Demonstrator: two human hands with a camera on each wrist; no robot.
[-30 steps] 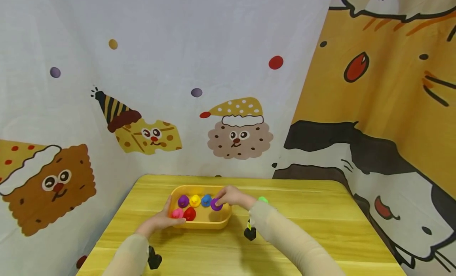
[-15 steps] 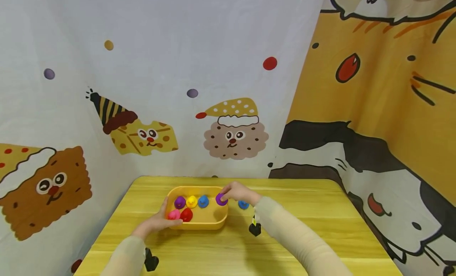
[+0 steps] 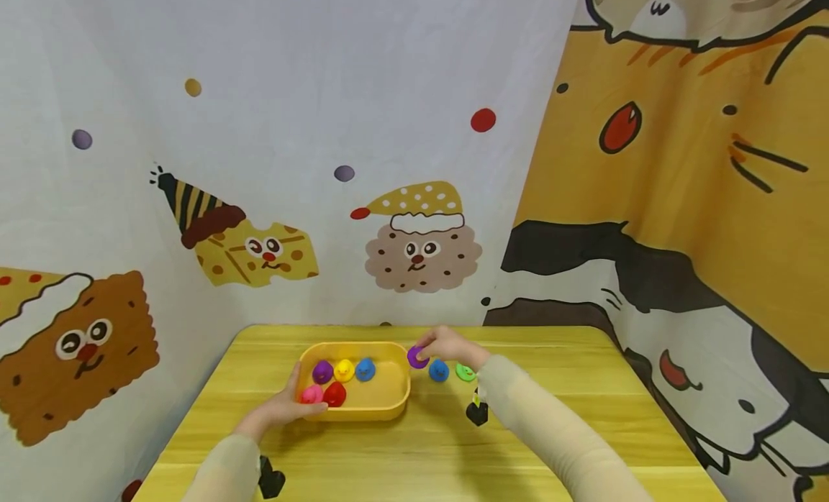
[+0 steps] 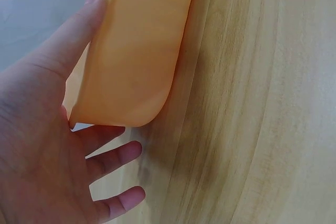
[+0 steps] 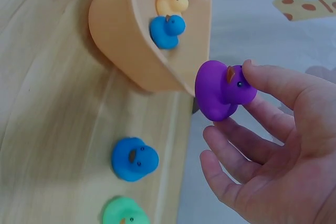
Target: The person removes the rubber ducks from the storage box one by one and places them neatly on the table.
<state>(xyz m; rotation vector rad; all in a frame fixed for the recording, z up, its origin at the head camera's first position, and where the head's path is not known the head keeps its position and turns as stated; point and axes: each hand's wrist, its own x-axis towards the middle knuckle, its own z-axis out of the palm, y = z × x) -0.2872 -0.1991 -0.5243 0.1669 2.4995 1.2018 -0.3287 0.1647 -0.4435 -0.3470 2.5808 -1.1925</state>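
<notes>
My right hand (image 3: 450, 347) pinches a purple rubber duck (image 5: 215, 90) between thumb and fingertips. The duck is held in the air just beyond the right end of a yellow plastic basket (image 3: 363, 415). My left hand (image 3: 277, 410) holds the basket's left end, its thumb (image 4: 84, 22) along the front side and its other fingers by the end wall. Inside the basket sit another purple duck (image 3: 322, 372), a yellow duck (image 3: 344, 370), a blue duck (image 3: 365, 370), a pink duck (image 3: 312, 394) and a red duck (image 3: 334, 394).
On the wooden table (image 3: 414, 459), right of the basket, stand a second blue duck (image 3: 439, 370) and a green duck (image 3: 465, 372), partly behind the right sleeve. A cartoon-printed cloth (image 3: 324, 92) hangs behind the table.
The right hand has moved right with the purple duck, from over the basket's inside to past its right rim. Blue and green ducks on the table have come into view. The left hand stays at the basket.
</notes>
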